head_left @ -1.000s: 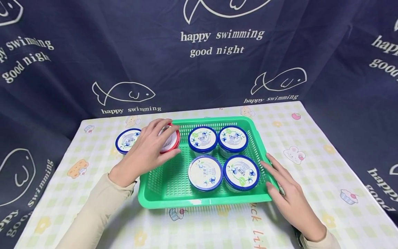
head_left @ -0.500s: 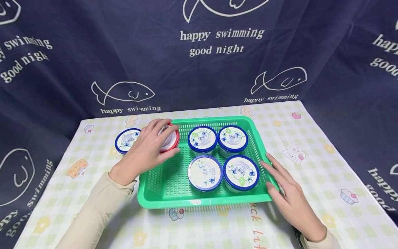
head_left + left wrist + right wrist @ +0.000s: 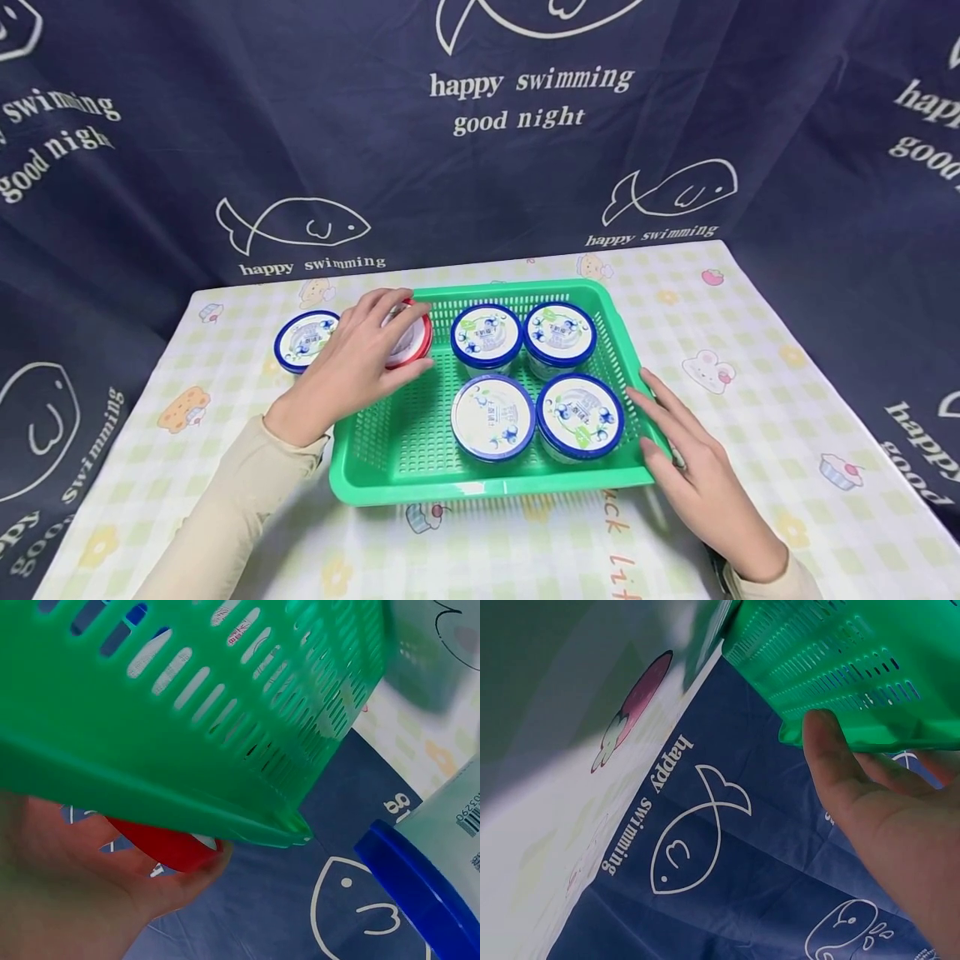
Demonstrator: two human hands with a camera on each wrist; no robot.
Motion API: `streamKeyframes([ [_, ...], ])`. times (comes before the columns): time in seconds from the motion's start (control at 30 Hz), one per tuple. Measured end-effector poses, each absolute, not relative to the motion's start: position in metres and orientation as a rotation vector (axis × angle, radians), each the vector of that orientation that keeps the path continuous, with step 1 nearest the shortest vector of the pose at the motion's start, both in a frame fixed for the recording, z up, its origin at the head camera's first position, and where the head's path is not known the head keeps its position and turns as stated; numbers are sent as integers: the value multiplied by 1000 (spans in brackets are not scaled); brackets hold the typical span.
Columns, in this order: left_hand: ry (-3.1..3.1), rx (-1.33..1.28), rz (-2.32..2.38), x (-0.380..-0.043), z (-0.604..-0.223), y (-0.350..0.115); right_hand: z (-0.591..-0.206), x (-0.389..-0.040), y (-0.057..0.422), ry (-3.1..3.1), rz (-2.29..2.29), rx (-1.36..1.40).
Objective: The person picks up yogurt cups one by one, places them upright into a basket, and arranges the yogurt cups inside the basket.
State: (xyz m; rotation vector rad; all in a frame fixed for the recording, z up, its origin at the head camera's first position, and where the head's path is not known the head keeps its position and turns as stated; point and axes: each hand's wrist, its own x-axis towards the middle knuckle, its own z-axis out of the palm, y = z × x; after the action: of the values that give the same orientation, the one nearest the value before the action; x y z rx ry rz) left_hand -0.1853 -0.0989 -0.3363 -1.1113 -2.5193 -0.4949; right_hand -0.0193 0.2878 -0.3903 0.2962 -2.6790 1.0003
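Note:
In the head view my left hand [image 3: 348, 362] grips a tub with a red-rimmed lid [image 3: 418, 342] at the back left corner of the green plastic basket [image 3: 420, 492]. The hand covers much of that lid; the left wrist view shows its red edge [image 3: 169, 846] between thumb and fingers. My right hand [image 3: 701, 475] rests on the basket's right rim, its fingers fairly straight. Inside the basket, several blue-lidded tubs stand upright in two rows, among them a back one [image 3: 487, 335] and a front one [image 3: 581, 416].
Left of the basket, another blue-lidded tub [image 3: 302, 340] stands on the table, partly hidden behind my left hand. A checked, cartoon-printed cloth [image 3: 757, 433] covers the table. Dark blue fish-printed curtains [image 3: 480, 192] hang at the back and both sides.
The view has shifted very slightly. Both hands, the tubs and the basket otherwise keep their places.

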Motion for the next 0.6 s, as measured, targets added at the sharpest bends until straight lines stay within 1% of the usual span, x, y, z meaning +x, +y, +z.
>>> streamKeyframes([
  [0.6, -2541, -1123, -494, -190, -343, -98, -389, -19, 288, -2684, 1000, 302],
])
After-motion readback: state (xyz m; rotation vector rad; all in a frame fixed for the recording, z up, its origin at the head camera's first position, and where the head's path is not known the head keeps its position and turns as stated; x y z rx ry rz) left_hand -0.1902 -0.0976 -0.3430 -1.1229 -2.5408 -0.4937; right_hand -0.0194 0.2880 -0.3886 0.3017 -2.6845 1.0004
